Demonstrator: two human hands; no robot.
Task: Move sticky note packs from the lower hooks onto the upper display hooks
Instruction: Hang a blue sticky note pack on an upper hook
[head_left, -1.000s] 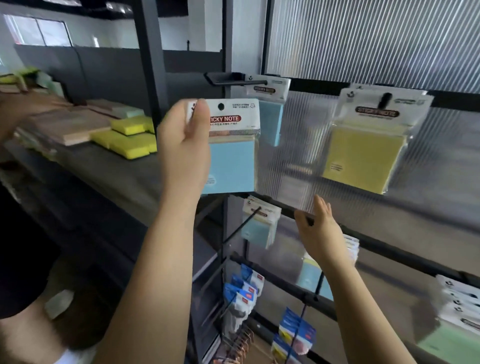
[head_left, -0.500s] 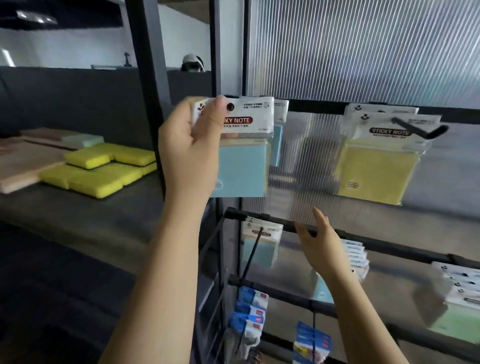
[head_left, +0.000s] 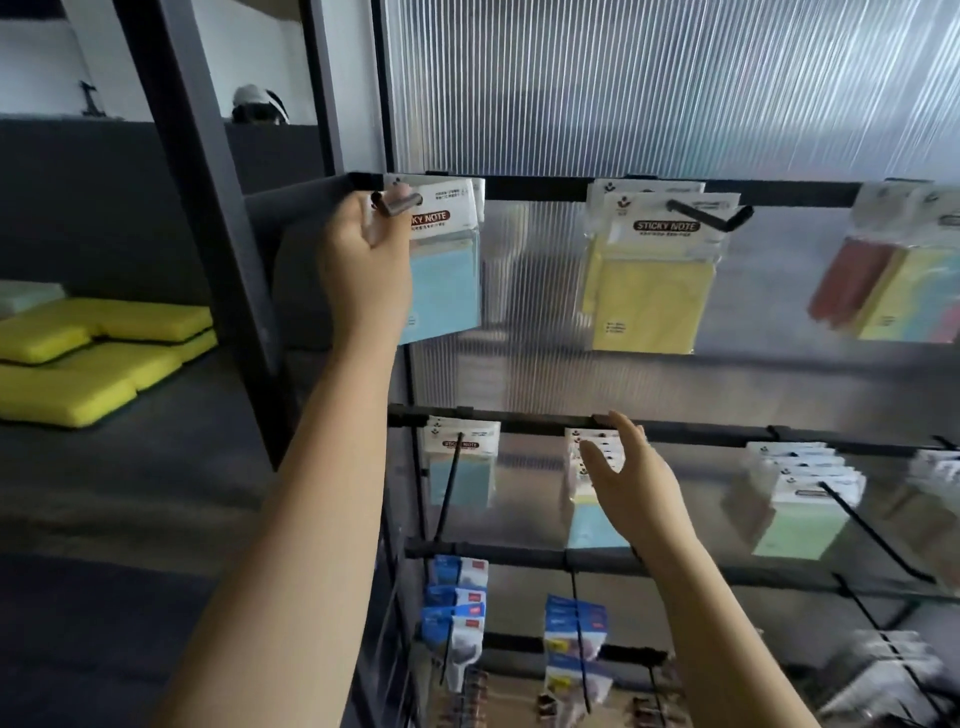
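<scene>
Yellow foam sponge pads (head_left: 98, 358) stacked on dark grey shelf (head_left: 156, 467), left of black metal upright (head_left: 202, 208). Ribbed translucent plastic back panel (head_left: 649, 88) behind. Blue-and-white carded packs (head_left: 457, 608) low down; coppery binder clips (head_left: 470, 696) beneath them.

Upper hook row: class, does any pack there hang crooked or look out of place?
Yes. The yellow pack tilts on its hook, its lower edge slanting. The multicoloured pack further right also hangs at an angle. The blue pack, gripped by the left hand, sits straight.
</scene>
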